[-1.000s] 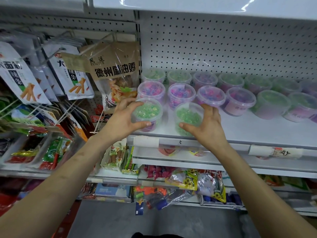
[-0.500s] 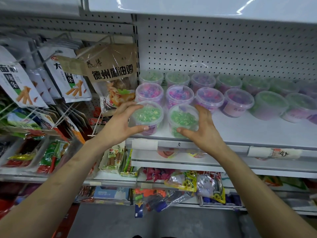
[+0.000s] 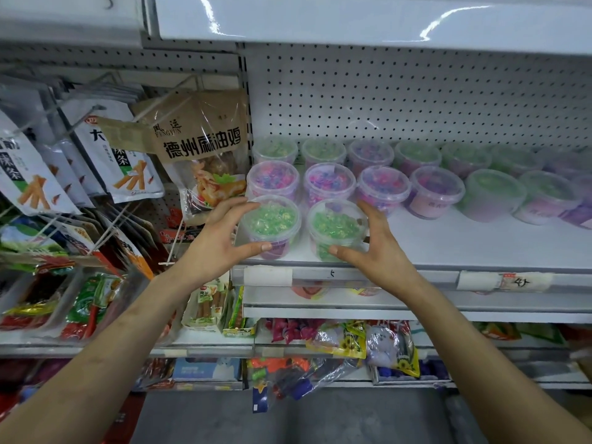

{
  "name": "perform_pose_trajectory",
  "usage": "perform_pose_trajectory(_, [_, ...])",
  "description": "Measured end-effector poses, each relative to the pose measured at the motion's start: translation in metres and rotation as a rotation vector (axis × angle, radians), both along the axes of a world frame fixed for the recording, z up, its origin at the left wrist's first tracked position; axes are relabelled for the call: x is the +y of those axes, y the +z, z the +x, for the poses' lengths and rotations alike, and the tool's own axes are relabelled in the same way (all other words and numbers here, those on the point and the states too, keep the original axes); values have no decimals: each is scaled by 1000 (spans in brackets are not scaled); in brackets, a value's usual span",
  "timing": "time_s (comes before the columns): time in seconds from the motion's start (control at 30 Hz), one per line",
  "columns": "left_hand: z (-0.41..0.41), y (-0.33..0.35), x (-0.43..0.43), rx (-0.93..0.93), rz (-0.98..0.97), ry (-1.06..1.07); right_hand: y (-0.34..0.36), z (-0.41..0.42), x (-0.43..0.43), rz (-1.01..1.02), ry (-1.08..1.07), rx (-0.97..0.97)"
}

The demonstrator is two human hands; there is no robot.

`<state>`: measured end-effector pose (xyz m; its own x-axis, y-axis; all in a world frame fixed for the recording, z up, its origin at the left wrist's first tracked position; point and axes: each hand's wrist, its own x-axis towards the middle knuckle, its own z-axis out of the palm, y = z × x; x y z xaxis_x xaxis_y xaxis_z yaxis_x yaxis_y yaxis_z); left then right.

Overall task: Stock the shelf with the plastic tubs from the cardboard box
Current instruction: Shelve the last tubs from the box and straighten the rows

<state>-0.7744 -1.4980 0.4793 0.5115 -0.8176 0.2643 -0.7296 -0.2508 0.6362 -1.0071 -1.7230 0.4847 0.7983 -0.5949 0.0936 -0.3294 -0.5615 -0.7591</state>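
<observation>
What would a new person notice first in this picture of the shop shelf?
Two green-filled tubs stand at the front left of the white shelf, with the left hand and right hand cupped around them. Behind them run rows of pink and green tubs; a brown snack bag hangs left.

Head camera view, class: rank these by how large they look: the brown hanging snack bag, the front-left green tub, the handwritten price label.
1. Brown hanging snack bag
2. Front-left green tub
3. Handwritten price label

The label lies nearer the camera, yet looks smallest.
</observation>
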Motion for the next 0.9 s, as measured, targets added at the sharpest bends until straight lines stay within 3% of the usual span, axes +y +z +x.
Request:
perform_pose_trajectory(0.27, [3,-2,-6,-8,-1,-21,-3,-3,2,69,-28,-40])
perform_pose_trajectory(0.5, [-16,21,-40,-267,-51,-68,-7,-53,-2,-24,-168,-53])
perform_pose_trajectory(0.67, [-67,54,-109,-441,-79,-195,9,-104,-21,-200,-239,-4])
perform_pose_trajectory(0.9, [-205,44,-224,-493,-89,-395,26,-231,-71,-394,-419,124])
